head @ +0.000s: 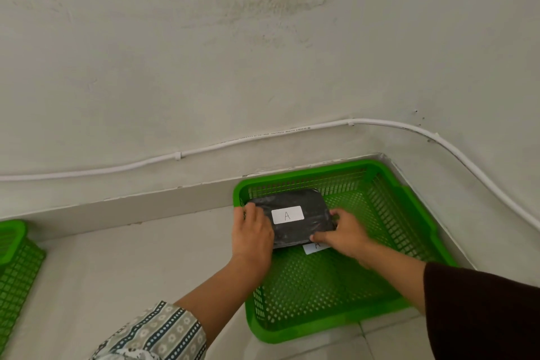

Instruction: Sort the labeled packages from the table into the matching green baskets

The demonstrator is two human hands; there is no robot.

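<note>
A black wrapped package (304, 228) with a white label reading "A" is held over the far left part of a green mesh basket (388, 204) that stands in the floor corner. My left hand (252, 232) grips the package's left edge. My right hand (343, 232) grips its right front corner. A white tag (311, 249), partly hidden under my right hand, lies on the basket's bottom just below the package. Whether the package touches the basket's bottom is not visible.
A second green mesh basket (14, 269) stands at the left edge of view. A white cable (178, 155) runs along the wall above the skirting. Walls close the basket's corner behind and to the right.
</note>
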